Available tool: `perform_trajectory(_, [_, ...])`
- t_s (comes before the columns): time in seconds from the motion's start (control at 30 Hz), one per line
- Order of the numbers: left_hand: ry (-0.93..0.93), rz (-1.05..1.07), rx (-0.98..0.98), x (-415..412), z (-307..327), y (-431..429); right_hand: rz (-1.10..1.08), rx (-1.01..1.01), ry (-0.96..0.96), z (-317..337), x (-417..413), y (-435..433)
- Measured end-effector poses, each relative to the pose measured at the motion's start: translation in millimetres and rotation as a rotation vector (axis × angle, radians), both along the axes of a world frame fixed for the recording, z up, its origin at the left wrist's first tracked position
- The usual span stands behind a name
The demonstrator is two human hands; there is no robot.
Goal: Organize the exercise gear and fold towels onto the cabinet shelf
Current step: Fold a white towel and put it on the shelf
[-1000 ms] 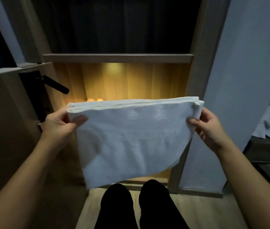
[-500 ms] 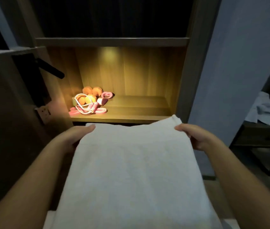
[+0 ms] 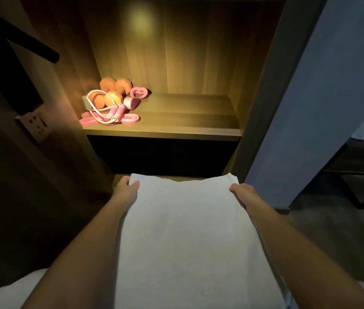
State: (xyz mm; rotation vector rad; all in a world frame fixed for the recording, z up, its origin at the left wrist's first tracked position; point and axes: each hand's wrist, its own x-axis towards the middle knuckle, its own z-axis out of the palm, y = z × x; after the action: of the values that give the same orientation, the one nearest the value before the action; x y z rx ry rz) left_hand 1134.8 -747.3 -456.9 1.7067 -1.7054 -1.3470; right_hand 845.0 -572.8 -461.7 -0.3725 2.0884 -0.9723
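A folded white towel (image 3: 187, 237) lies flat in front of me, stretching from the bottom edge up to below the cabinet. My left hand (image 3: 126, 190) grips its far left corner and my right hand (image 3: 242, 194) grips its far right corner. Beyond it, the lit wooden cabinet shelf (image 3: 187, 128) holds orange dumbbells (image 3: 111, 92), a pink jump rope (image 3: 111, 113) and a pink hand gripper (image 3: 138, 94), all bunched at the shelf's left end.
A dark compartment (image 3: 161, 155) lies under the shelf. On the left are a dark door lever (image 3: 31, 46) and a wall socket (image 3: 34, 124). A blue-grey panel (image 3: 323, 103) stands right, with a dark side table (image 3: 361, 166) carrying cloth behind it.
The towel, held up hanging before the shelf a second ago, now lies flat and low with my hands at its far corners. The view has moved closer to the cabinet.
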Motion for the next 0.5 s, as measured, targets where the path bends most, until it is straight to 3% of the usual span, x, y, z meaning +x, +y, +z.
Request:
perform_trajectory(0.1, [0.050, 0.021, 0.324, -0.3, -7.7, -6.6, 0.058, 0.114, -0.073, -7.8, 1.5, -3.8])
perform_trajectory(0.17, [0.169, -0.005, 0.525, 2.6, -7.9, -9.0, 0.028, 0.086, -0.112, -14.3, 2.3, -5.5])
perform_trajectory(0.3, [0.270, 0.215, 0.273, 1.3, -19.8, -17.9, -0.050, -0.105, 0.026, -25.1, 5.0, -10.9])
perform_trajectory(0.37, [0.222, 0.196, 0.354, -2.3, -18.0, -14.6, -0.075, -0.085, -0.004, -27.5, 5.8, -10.4])
perform_trajectory(0.5, [0.046, 0.052, 0.639, 14.0, -9.5, -1.7, -0.080, 0.068, -0.268, -34.9, 6.9, -0.5])
